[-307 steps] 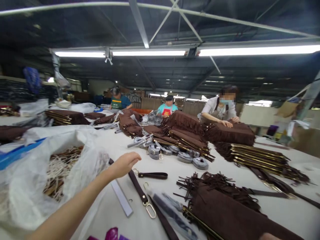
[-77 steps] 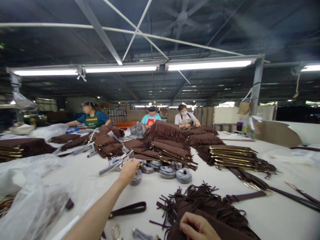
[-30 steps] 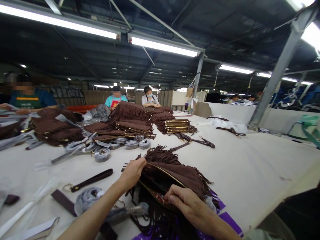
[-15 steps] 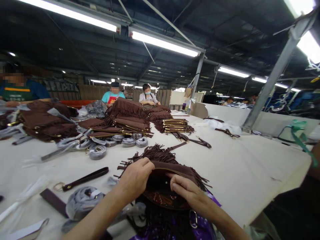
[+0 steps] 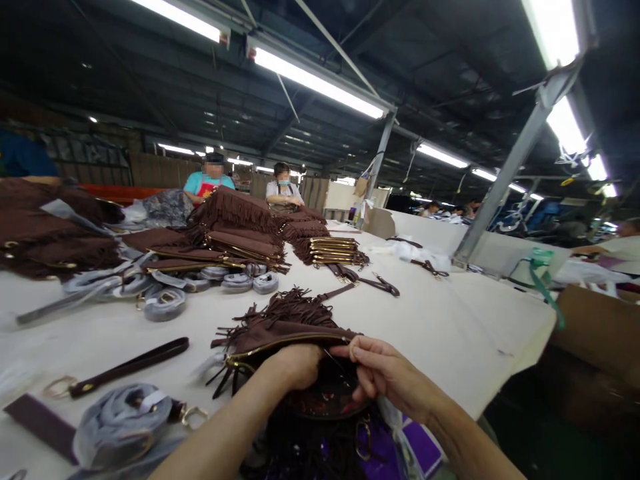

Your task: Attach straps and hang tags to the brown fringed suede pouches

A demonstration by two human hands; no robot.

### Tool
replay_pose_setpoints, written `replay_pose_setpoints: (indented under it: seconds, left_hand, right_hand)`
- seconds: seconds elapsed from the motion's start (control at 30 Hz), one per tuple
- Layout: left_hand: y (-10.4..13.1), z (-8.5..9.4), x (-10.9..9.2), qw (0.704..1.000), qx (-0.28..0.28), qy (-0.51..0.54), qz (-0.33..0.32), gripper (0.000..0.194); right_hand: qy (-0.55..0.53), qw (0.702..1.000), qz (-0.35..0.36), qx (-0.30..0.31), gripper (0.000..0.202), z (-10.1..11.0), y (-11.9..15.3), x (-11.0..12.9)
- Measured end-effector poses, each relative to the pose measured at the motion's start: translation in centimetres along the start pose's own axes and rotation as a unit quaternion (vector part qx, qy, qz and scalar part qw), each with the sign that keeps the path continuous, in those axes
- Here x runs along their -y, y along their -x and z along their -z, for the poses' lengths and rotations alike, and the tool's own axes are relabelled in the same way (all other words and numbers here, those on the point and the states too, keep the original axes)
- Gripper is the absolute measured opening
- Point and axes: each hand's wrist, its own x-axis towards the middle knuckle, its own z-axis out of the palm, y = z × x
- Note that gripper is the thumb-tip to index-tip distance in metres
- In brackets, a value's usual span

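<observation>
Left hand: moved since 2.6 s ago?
Yes, rightward and toward the wearer: the left hand was left of the rightmost plastic-wrapped strap coil; it is now right of it, partly inside the open fringed bag.

The widest free room lies right of the right hand (image 5: pixel 377 367), where open table (image 5: pixel 425 333) runs out toward the post (image 5: pixel 507 177); a hand could pass low there. Just beyond the hands, the fringe (image 5: pixel 287 307) of the bag (image 5: pixel 295 333) bars the way; past it a strip of table is open, then the rolls (image 5: pixel 237 283) and stack (image 5: pixel 245 227) block it, with the straps (image 5: pixel 344 273) farther right. Left of the left hand (image 5: pixel 300 365), the loop (image 5: pixel 115 373) and near roll (image 5: pixel 113 427) crowd the table, a lane open beyond the loop. Purple plastic (image 5: pixel 424 445) lies below the right hand.
</observation>
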Motion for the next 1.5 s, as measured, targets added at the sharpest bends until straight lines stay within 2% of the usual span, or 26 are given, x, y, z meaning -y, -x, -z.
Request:
replay_pose_setpoints:
  seconds: [0.1,0.23,0.37,0.47,0.53,0.63,0.7,0.77,0.87,0.97,1.1,1.17,1.23,1.33,1.5]
  left_hand:
    - [-0.8,-0.8,-1.0,0.999,0.004,-0.021,0.038,0.037]
    - [-1.3,-2.1,-1.9,0.999,0.019,0.016,0.039,0.033]
    - [-1.8,-2.9,-2.0,0.997,0.026,0.068,0.026,0.032]
    - [-1.9,-3.4,-1.9,0.996,0.018,0.087,0.025,0.038]
    - [-1.8,-3.6,-1.7,0.995,0.012,0.097,0.018,0.040]
    - [-1.6,-3.8,-1.1,0.993,0.020,0.116,0.018,0.043]
    - [-1.6,-3.8,-0.7,0.991,0.034,0.124,0.031,0.045]
    - [-1.7,-3.9,-0.4,0.990,0.039,0.128,0.035,0.050]
    - [-1.8,-4.2,-0.5,0.991,0.026,0.125,0.034,0.055]
    - [-1.7,-4.6,-0.8,0.992,0.016,0.124,0.033,0.051]
    - [-1.6,-5.0,-0.5,0.991,0.008,0.131,0.012,0.049]
    - [-1.6,-5.1,-0.1,0.991,0.001,0.137,-0.008,0.048]
    - [-1.6,-4.9,0.1,0.989,0.003,0.147,-0.025,0.046]
    - [-1.5,-4.4,0.2,0.989,0.017,0.146,-0.031,0.043]
    - [-1.5,-4.1,-0.3,0.994,0.012,0.098,-0.056,0.045]
  right_hand:
    - [0.026,0.999,-0.031,0.002,0.036,1.1,0.2,0.2]
    - [0.127,0.990,-0.050,0.019,0.031,1.7,0.7,0.5]
    - [0.274,0.960,-0.053,0.021,0.022,1.6,0.8,0.3]
    - [0.349,0.936,-0.041,0.019,0.017,1.6,0.7,0.3]
    - [0.350,0.934,-0.060,0.034,0.016,1.8,0.8,0.6]
    - [0.278,0.943,-0.134,0.123,0.016,2.2,1.2,1.1]
    - [0.249,0.942,-0.158,0.158,0.012,2.3,1.5,1.2]
    - [0.256,0.945,-0.149,0.138,0.008,2.1,1.8,0.9]
    - [0.314,0.941,-0.111,0.050,0.008,1.3,2.0,0.1]
    - [0.377,0.924,-0.059,-0.030,0.015,0.3,1.8,-0.6]
    - [0.414,0.907,-0.009,-0.079,0.016,0.3,1.3,-1.4]
    - [0.405,0.910,-0.003,-0.085,0.016,0.7,1.0,-1.9]
    - [0.367,0.927,-0.015,-0.077,0.015,1.2,0.7,-2.2]
    - [0.265,0.961,-0.047,-0.069,0.020,1.4,0.6,-2.2]
    - [0.065,0.996,-0.017,-0.051,0.031,0.9,1.1,-1.5]
